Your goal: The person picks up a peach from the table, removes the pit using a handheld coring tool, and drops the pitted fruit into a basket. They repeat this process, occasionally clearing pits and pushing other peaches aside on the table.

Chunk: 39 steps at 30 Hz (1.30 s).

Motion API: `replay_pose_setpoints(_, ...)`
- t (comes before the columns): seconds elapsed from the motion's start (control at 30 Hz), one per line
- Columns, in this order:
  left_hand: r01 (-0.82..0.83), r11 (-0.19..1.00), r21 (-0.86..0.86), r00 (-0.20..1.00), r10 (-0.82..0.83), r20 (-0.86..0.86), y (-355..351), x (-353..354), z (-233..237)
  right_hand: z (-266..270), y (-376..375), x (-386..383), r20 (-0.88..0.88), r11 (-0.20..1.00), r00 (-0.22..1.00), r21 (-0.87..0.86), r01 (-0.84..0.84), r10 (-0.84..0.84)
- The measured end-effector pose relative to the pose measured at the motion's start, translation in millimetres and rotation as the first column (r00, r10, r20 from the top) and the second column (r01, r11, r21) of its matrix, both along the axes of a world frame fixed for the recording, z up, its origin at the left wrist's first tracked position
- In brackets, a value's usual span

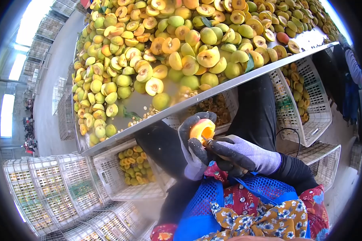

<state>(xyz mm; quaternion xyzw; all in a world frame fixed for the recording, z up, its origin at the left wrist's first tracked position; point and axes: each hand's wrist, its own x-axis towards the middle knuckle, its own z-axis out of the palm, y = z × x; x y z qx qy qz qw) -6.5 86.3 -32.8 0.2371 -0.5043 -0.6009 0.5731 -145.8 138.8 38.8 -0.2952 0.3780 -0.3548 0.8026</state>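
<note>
My left hand (191,150), in a black-and-lilac coated glove, is closed around an orange-yellow peach half (198,129). Its hollowed cut side faces my right hand. In a matching glove, my right hand (245,153) is closed, its fingertips right at the cut face. A thin metal pitting tool (205,139) sticks out from those fingers into the fruit; its grip is hidden in the glove. Both hands are above my lap, just off the edge of a metal table (213,95) heaped with peach halves (209,57).
Below the table edge, a crate (231,105) holds brownish pits and scraps. Crates of peach halves stand at the left (108,182) and right (309,130). Stacked white crates (48,186) stand at the lower left. Another person's sleeve (352,66) shows at the far right.
</note>
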Motion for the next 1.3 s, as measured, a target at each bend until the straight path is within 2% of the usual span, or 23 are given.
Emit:
replay_pose_setpoints(0.03, 0.015, 1.0, 0.023, 0.999, -0.015, -0.039, -0.1, -3.7, 0.7, 2.5, -2.2, -2.6, 0.199, 0.971, 0.977, 0.239, 0.029, -0.078)
replay_pose_setpoints(0.1, 0.095, 0.991, 0.091, 0.995, -0.095, -0.002, -3.5, -0.4, 0.5, -4.3, -2.6, -7.2, 0.405, 0.93, 0.904, 0.368, -0.024, -0.137)
replay_pose_setpoints(0.17, 0.201, 0.961, 0.188, 0.966, -0.226, 0.122, -17.0, 14.4, -3.1, -20.7, 0.7, -1.1, 0.027, 0.979, 0.996, -0.187, 0.083, -0.079)
replay_pose_setpoints(0.27, 0.221, 0.911, 0.349, 0.951, -0.281, 0.131, -28.4, 28.6, -3.5, -24.8, -5.1, -11.5, -0.267, 0.975, 0.961, -0.18, -0.127, 0.076)
replay_pose_setpoints(0.3, 0.118, 0.945, 0.306, 0.968, -0.178, 0.176, -26.3, 23.1, 10.5, -40.1, 4.0, -6.7, -0.527, 0.849, 0.847, -0.479, -0.225, -0.072)
replay_pose_setpoints(0.37, 0.143, 0.931, 0.336, 0.901, -0.263, 0.345, -29.5, 21.0, 13.9, -54.5, 2.9, 0.5, -0.598, 0.531, 0.709, -0.765, -0.364, -0.374)
replay_pose_setpoints(0.4, 0.151, 0.923, 0.353, 0.855, -0.301, 0.422, -30.2, 19.7, 14.8, -51.8, 3.9, 0.6, -0.572, 0.7, 0.793, -0.655, -0.286, -0.211)
replay_pose_setpoints(0.43, 0.148, 0.91, 0.386, 0.88, -0.3, 0.368, -29.2, 14.4, 14.8, -44.8, 4.6, -0.2, -0.498, 0.836, 0.865, -0.498, -0.231, -0.058)
replay_pose_setpoints(0.5, 0.166, 0.917, 0.362, 0.91, -0.284, 0.301, -27.0, 8.8, 10.5, -45.6, 5.6, -3.5, -0.116, 0.966, 0.992, -0.246, -0.076, 0.048)
replay_pose_setpoints(0.53, 0.176, 0.919, 0.354, 0.922, -0.279, 0.267, -24.6, 7.7, 8.3, -46.0, 5.9, -5.2, 0.07, 0.996, 0.997, -0.08, -0.027, 0.033)
replay_pose_setpoints(0.57, 0.157, 0.949, 0.273, 0.91, -0.247, 0.333, -22.3, 5.8, 11.7, -45.6, 5.3, -7.7, 0.337, 0.978, 0.94, 0.206, -0.019, -0.053)
replay_pose_setpoints(0.6, 0.148, 0.947, 0.285, 0.927, -0.234, 0.295, -19.3, 5.2, 9.8, -43.8, 6.4, -8.7, 0.547, 0.881, 0.811, 0.465, -0.087, -0.208)
replay_pose_setpoints(0.63, 0.138, 0.946, 0.295, 0.942, -0.217, 0.255, -16.6, 4.4, 6.8, -36.0, 7.1, -6.5, 0.497, 0.891, 0.842, 0.452, -0.046, -0.209)
replay_pose_setpoints(0.73, 0.155, 0.947, 0.281, 0.968, -0.203, 0.151, -17.1, 4.7, 6.3, -39.9, 7.8, -5.8, 0.589, 0.837, 0.77, 0.53, -0.136, -0.247)
replay_pose_setpoints(0.83, 0.175, 0.937, 0.302, 0.983, -0.185, 0.006, -15.6, 1.0, 11.1, -45.8, 6.4, -3.7, 0.721, 0.844, 0.65, 0.487, -0.226, -0.242)
replay_pose_setpoints(0.93, 0.196, 0.934, 0.298, 0.977, -0.16, -0.143, -12.5, -3.9, 11.5, -44.5, 7.6, -1.8, 0.736, 0.834, 0.618, 0.503, -0.226, -0.276)
replay_pose_setpoints(1.03, 0.196, 0.941, 0.277, 0.98, -0.181, -0.08, -16.8, -5.9, 6.2, -24.1, 2.7, -6.8, 0.56, 0.85, 0.795, 0.515, -0.114, -0.233)
replay_pose_setpoints(1.07, 0.152, 0.947, 0.282, 0.983, -0.176, 0.061, -19.0, -4.1, 9.4, -28.9, 3.7, -4.3, 0.335, 0.986, 0.933, 0.144, 0.086, -0.13)
replay_pose_setpoints(1.1, 0.145, 0.945, 0.292, 0.969, -0.196, 0.151, -24.0, -0.3, 11.3, -38.9, 4.9, -0.1, 0.056, 0.944, 0.989, -0.295, 0.149, -0.139)
replay_pose_setpoints(1.13, 0.141, 0.944, 0.299, 0.946, -0.217, 0.24, -29.0, 3.5, 13.3, -40.6, 3.5, -1.1, -0.051, 0.933, 0.988, -0.34, 0.12, -0.146)
replay_pose_setpoints(1.2, 0.197, 0.911, 0.362, 0.89, -0.321, 0.324, -38.0, 17.1, 16.7, -38.3, -1.8, -2.8, -0.266, 0.911, 0.95, -0.411, 0.043, -0.165)
replay_pose_setpoints(1.27, 0.192, 0.907, 0.376, 0.886, -0.325, 0.332, -33.5, 16.5, 25.4, -23.6, -3.4, -4.2, -0.248, 0.997, 0.969, 0.077, 0.011, 0.009)
replay_pose_setpoints(1.3, 0.207, 0.884, 0.42, 0.889, -0.348, 0.296, -32.1, 14.8, 26.8, -25.7, -2.3, -3.2, -0.201, 0.999, 0.98, 0.034, 0.011, -0.004)
